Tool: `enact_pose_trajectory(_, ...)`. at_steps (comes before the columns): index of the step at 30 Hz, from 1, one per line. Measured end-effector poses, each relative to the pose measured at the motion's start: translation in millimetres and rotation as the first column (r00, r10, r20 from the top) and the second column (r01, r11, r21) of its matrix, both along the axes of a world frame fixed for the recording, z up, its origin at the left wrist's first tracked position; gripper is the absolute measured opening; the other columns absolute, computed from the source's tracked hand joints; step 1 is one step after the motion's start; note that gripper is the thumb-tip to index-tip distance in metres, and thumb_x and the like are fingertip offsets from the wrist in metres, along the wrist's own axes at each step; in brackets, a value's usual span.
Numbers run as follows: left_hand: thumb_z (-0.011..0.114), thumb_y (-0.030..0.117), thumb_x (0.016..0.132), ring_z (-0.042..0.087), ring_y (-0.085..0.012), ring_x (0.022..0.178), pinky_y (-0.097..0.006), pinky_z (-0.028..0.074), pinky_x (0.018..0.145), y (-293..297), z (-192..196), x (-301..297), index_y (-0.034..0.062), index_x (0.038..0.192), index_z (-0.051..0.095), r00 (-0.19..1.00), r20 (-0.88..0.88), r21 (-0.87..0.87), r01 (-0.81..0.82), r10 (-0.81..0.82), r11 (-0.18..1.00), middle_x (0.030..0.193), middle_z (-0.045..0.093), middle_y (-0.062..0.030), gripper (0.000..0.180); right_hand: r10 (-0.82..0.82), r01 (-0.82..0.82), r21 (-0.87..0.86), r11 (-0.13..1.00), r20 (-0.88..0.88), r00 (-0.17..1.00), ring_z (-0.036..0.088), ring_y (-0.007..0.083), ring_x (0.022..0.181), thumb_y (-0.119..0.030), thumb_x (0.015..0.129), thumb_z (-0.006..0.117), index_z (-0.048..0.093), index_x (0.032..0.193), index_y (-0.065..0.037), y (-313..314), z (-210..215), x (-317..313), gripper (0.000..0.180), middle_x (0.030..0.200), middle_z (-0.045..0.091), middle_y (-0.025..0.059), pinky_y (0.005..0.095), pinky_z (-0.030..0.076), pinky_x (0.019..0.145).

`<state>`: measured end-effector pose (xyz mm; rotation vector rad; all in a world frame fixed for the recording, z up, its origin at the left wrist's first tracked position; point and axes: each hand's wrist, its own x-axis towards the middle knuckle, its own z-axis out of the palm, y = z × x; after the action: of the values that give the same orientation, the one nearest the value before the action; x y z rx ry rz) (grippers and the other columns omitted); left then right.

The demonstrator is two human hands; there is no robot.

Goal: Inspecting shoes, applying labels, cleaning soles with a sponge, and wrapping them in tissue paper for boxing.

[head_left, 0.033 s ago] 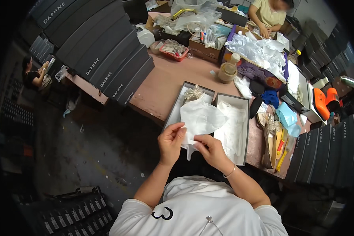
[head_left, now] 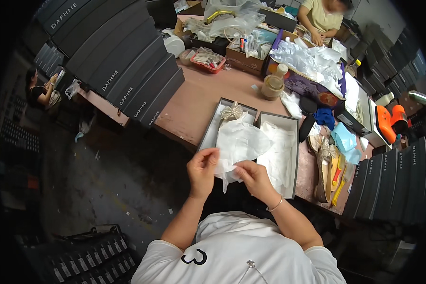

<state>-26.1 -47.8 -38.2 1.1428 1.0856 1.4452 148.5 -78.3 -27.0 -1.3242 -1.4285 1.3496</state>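
- Left hand [head_left: 202, 171], centre frame: fingers pinched on the left edge of a white tissue sheet [head_left: 239, 144].
- Right hand [head_left: 252, 176], just right of it: fingertips gripping the sheet's lower edge; thin bracelet at the wrist.
- Tissue sheet is held up between both hands, crumpled, and hangs over the near end of an open grey shoe box [head_left: 218, 122]. It hides most of that box's inside.
- A beige bow-trimmed shoe [head_left: 232, 112] pokes out at the box's far end, above the sheet.
- Box lid [head_left: 296, 156] lies touching the box on its right, lined with more white tissue.
- Both sit at the near edge of a pinkish-brown table [head_left: 208, 97].
- Right of the lid: a gold flat shoe [head_left: 323, 170] and yellow shoe horns, a light blue cloth above them.
- Mid table: a round tape roll [head_left: 272, 86]; behind it a heap of loose white paper [head_left: 312, 61] on a purple carton.
- Upper left: slanted stack of dark shoe boxes [head_left: 123, 61]; another stack at right edge.
- Far right: orange tool [head_left: 388, 120].
- Top of frame: a second person [head_left: 322, 16] in a yellow top, hands on the table, well apart.
- Left edge: a third person, seated, small.
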Motion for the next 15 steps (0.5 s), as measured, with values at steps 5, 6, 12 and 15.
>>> enact_pose_trajectory(5,0.061,0.027,0.094,0.054,-0.0133,0.104,-0.028,0.044,0.092,2,6,-17,-0.0007,0.132,0.045,0.877,0.474,-0.156,0.174,-0.08,0.972,0.113,0.058,-0.0088,0.05,0.13,-0.133,0.142,0.981,0.034,0.991,0.048,0.0085,0.07,-0.019,0.096,0.056,0.059,0.093,0.001,15,12,-19,0.021,0.076,0.056,0.0024,0.0239,0.042,0.063)
enact_pose_trajectory(6,0.064,0.033,0.091,0.049,-0.0168,0.115,-0.031,0.038,0.1,-7,10,-13,0.0011,0.143,0.031,0.867,0.478,-0.03,0.177,-0.142,0.984,0.124,0.053,-0.0115,0.069,0.103,-0.107,0.138,0.985,0.039,0.994,0.047,0.0081,0.069,-0.019,0.097,0.054,0.058,0.092,0.001,17,18,-27,0.021,0.074,0.054,0.0016,0.0239,0.041,0.063)
enact_pose_trajectory(12,0.057,-0.005,0.085,0.061,-0.0139,0.093,-0.028,0.049,0.083,-23,-33,-69,-0.0021,0.109,0.063,0.995,-0.089,-0.137,-0.053,0.041,0.989,0.099,0.065,-0.0072,0.025,-0.101,0.074,-0.083,0.994,-0.41,0.906,0.041,0.0054,0.066,-0.018,0.097,0.049,0.056,0.083,-0.001,31,2,-33,0.023,0.069,0.049,-0.0048,0.0231,0.038,0.059)
enact_pose_trajectory(15,0.053,-0.012,0.078,0.064,-0.0253,0.085,-0.032,0.05,0.076,-37,5,-76,0.0036,0.115,0.063,0.724,-0.682,0.008,-0.136,0.105,0.991,0.089,0.063,-0.0126,0.041,0.263,-0.265,0.005,0.964,-0.14,0.955,0.051,0.012,0.063,-0.017,0.092,0.053,0.057,0.079,0.0,21,11,-42,0.022,0.068,0.056,0.0059,0.0297,0.043,0.06)
